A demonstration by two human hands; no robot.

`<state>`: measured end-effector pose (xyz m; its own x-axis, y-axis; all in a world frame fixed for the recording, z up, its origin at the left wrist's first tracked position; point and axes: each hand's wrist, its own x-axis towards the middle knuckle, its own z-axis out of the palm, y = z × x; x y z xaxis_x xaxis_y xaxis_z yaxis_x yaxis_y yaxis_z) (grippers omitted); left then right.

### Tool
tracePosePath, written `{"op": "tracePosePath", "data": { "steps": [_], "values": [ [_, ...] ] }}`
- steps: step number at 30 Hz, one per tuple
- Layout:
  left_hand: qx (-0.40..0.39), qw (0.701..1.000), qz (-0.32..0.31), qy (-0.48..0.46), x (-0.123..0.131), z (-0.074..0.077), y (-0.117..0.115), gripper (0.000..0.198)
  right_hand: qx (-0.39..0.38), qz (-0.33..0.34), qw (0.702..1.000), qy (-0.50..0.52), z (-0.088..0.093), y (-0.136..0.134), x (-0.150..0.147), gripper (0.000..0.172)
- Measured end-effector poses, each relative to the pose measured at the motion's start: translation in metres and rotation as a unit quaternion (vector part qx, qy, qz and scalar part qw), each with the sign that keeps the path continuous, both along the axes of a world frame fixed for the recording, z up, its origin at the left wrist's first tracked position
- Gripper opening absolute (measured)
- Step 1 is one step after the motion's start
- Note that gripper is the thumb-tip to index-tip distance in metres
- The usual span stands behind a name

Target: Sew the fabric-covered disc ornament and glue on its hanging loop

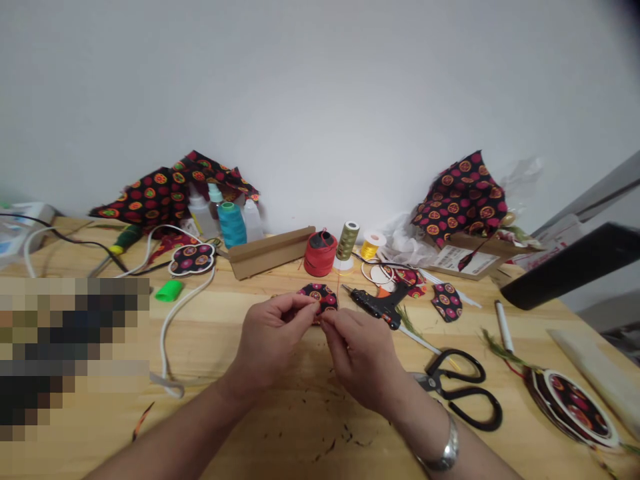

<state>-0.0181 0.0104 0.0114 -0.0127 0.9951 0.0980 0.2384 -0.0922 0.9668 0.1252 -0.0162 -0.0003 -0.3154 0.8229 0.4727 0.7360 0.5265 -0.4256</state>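
Note:
Both hands meet over the middle of the wooden table (260,433). My left hand (270,340) pinches the near edge of a small round piece covered in black cloth with red and orange dots (320,295). My right hand (357,353), with a metal bracelet on its wrist, pinches the same piece beside the left fingertips; a thin red thread (339,285) rises from there. Whatever else the fingertips hold is too small to see.
A black glue gun (377,305) and black scissors (463,387) lie to the right. Behind stand a red spool (320,253), olive and yellow spools, a teal spool (233,225), bottles, a cardboard strip and heaps of dotted fabric (165,190). A white cable (170,313) loops at left.

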Motion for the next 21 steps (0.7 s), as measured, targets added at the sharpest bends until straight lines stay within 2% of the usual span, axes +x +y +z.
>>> {"op": "tracePosePath", "data": {
  "steps": [8,14,17,21],
  "values": [
    [0.033,0.999,-0.001,0.044,0.001,-0.006,-0.003,0.012,0.055,0.002,0.996,-0.073,0.002,-0.002,0.001,0.018],
    [0.049,0.996,-0.015,0.068,0.001,-0.008,0.001,0.012,0.093,0.004,0.989,-0.114,-0.003,0.0,0.003,0.02],
    [0.076,0.992,-0.045,0.094,-0.002,-0.01,0.004,0.012,0.15,-0.004,0.976,-0.157,-0.004,0.001,0.007,0.021],
    [0.109,0.978,-0.124,0.128,-0.004,-0.012,0.004,0.015,0.2,-0.011,0.962,-0.184,0.0,0.003,0.014,0.021]
  ]
}}
